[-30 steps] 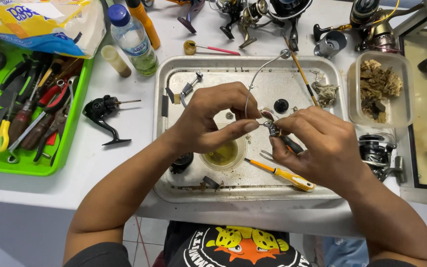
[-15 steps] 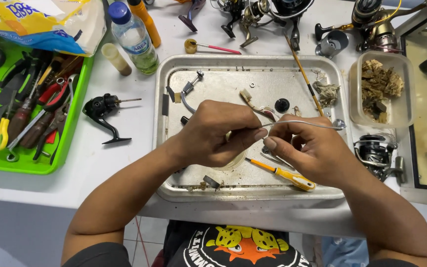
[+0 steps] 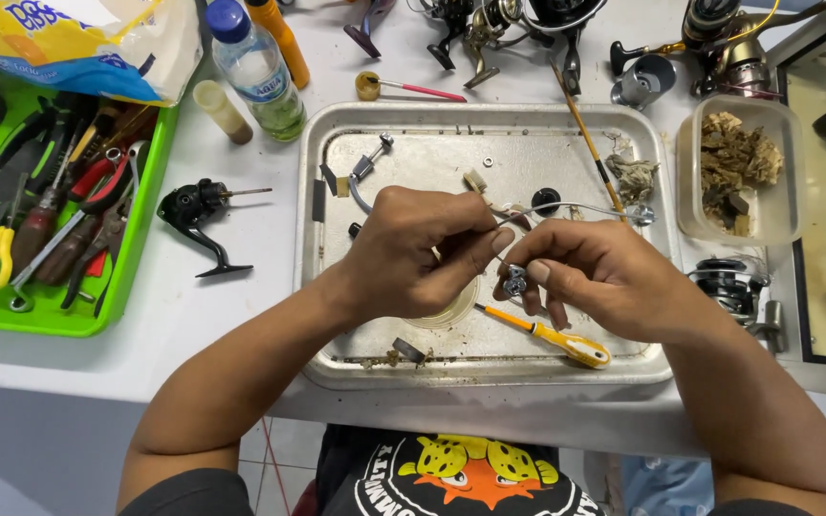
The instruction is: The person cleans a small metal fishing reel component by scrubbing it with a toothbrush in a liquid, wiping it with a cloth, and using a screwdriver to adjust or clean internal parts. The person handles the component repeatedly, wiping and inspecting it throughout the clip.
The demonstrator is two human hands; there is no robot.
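Now 2 hands: left hand (image 3: 413,253) & right hand (image 3: 599,272) pinching 1 wire bail (image 3: 576,207) over 1 tray (image 3: 384,368).

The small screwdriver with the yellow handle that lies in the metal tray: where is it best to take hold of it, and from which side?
Probably by the yellow handle of the screwdriver, coming from above at the near right. It lies flat on the metal tray, thick handle end toward the front right corner, thin orange shaft running up-left under the right hand. The handle lies clear of both hands; the tip is hidden.
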